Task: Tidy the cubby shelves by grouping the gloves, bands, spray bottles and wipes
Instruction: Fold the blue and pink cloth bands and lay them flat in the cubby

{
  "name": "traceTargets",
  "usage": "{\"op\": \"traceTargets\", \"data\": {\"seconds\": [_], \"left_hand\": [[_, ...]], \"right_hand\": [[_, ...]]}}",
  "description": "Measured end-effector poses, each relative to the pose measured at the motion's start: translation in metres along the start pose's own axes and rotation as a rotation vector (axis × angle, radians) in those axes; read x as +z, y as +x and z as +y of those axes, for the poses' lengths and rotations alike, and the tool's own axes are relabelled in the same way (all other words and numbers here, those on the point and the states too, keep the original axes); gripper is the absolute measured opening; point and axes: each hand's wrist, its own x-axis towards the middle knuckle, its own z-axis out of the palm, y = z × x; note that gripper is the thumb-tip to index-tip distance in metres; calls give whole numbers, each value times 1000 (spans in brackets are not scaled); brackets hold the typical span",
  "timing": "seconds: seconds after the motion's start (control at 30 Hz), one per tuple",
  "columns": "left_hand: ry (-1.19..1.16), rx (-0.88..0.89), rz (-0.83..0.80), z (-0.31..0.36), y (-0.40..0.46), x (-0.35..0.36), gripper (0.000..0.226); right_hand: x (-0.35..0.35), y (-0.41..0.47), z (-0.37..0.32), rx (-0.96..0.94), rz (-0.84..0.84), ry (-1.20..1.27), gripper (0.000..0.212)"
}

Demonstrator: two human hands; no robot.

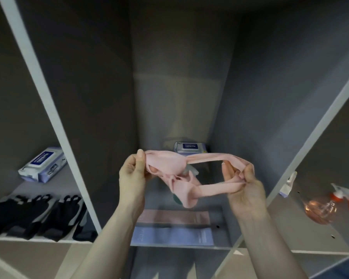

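A grey cubby unit (54, 109) fills the view: its left cubby holds black gloves (36, 215) along the front edge with a wipes pack (42, 165) behind them, its right cubby holds an orange-tinted spray bottle (328, 206) lying on its side, and its middle cubby has flat bands (173, 228), pink over blue, at the front and a second wipes pack (190, 148) at the back. In front of the middle cubby, both hands hold a twisted pink band (169, 168) stretched between them. The left hand (132, 174) pinches one end between thumb and fingers, and the right hand (244, 184) grips the other end with fingers curled through the loop.
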Motion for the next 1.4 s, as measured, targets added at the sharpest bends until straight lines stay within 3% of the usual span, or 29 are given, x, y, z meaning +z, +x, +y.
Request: {"op": "traceTargets", "data": {"seconds": [0.23, 0.33, 0.43, 0.53, 0.63, 0.7, 0.73, 0.83, 0.9, 0.97, 1.1, 1.17, 1.23, 1.3, 1.4], "left_hand": [[4, 53, 46, 7, -5, 3, 37], [94, 133, 85, 4, -9, 4, 34], [236, 152, -121, 2, -13, 5, 12], [456, 2, -429, 1, -12, -2, 43], [726, 158, -292, 6, -11, -6, 17], [737, 270, -159, 8, -10, -5, 16], [715, 304, -124, 10, -11, -3, 18], [587, 284, -62, 13, -15, 4, 19], [506, 241, -22, 14, -13, 7, 17], [479, 212, -5, 15, -11, 9, 14], [545, 212, 6, 17, -9, 10, 7], [785, 292, -2, 18, -8, 9, 8], [941, 344, -20, 19, -8, 7, 30], [850, 410, -115, 23, -13, 3, 57], [974, 739, -446, 25, -19, -5, 57]], "right_hand": [[1, -3, 0, -16, -36, 59, 44], [6, -10, 3, 6, -99, -38, 46], [10, -17, 11, 18, -230, -168, 43], [16, -18, 8, -76, -314, -273, 29], [17, -14, 1, -169, -341, -387, 20], [13, -15, 4, -164, -324, -597, 19], [10, -17, 8, -144, -339, -691, 31], [0, -25, 19, -103, -536, -848, 79], [-3, -33, 22, -122, -737, -1028, 77], [-5, -38, 25, -83, -824, -1176, 68], [-10, -35, 30, -109, -734, -1232, 24], [-11, -33, 31, -71, -652, -1182, 9], [-11, -29, 33, -36, -538, -1125, 11], [-12, -26, 35, 18, -430, -1018, 17], [-8, -25, 32, 87, -450, -911, 29]]}}
